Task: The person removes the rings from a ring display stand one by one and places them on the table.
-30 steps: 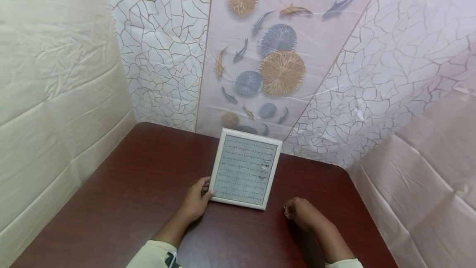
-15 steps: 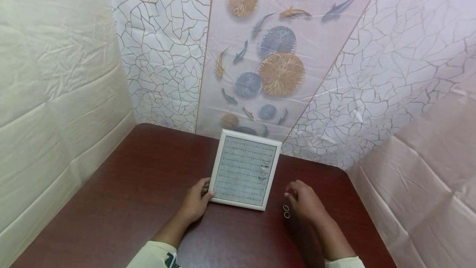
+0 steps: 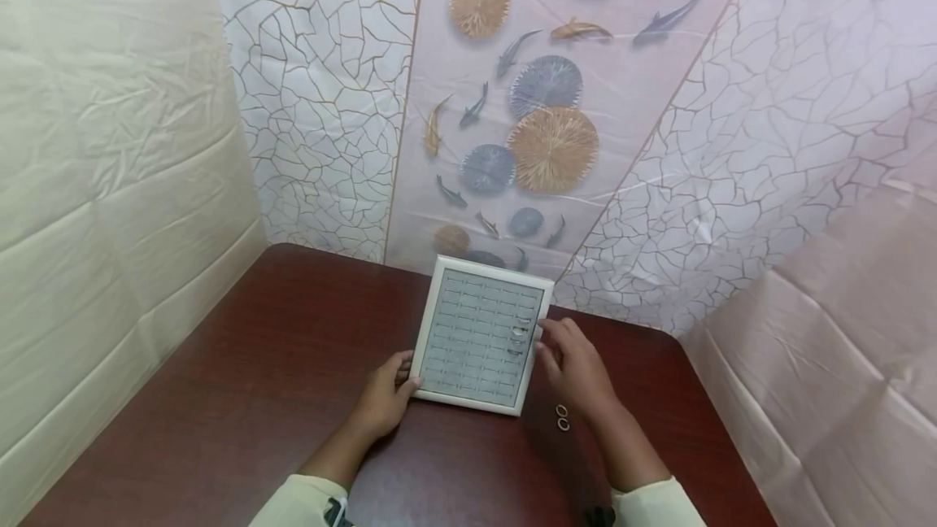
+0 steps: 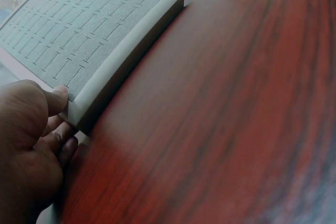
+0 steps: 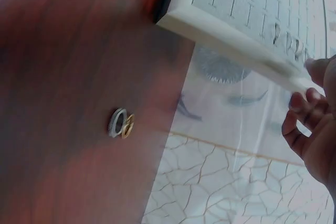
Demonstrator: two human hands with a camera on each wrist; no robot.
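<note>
A white-framed ring display tray (image 3: 468, 348) with a grey slotted pad stands tilted on the table. My left hand (image 3: 384, 401) grips its lower left corner, thumb on the front and fingers behind, as the left wrist view (image 4: 31, 129) shows. Several rings (image 3: 518, 333) sit in slots near the tray's right side. At that side is my right hand (image 3: 578, 368), fingers loosely bent, fingertips right at the frame's edge beside those rings. In the right wrist view, one fingertip (image 5: 315, 69) overlaps the frame near the seated rings.
A silver ring (image 5: 116, 123) and a gold ring (image 5: 128, 126) lie together on the dark red wooden table (image 3: 293, 364), right of the tray. Behind the table hangs a patterned cloth (image 3: 329, 104); plain cloths (image 3: 110, 145) flank both sides.
My right hand has left the two loose rings on the table and moved up and left to the tray's right edge. The left hand and tray have stayed nearly still.
</note>
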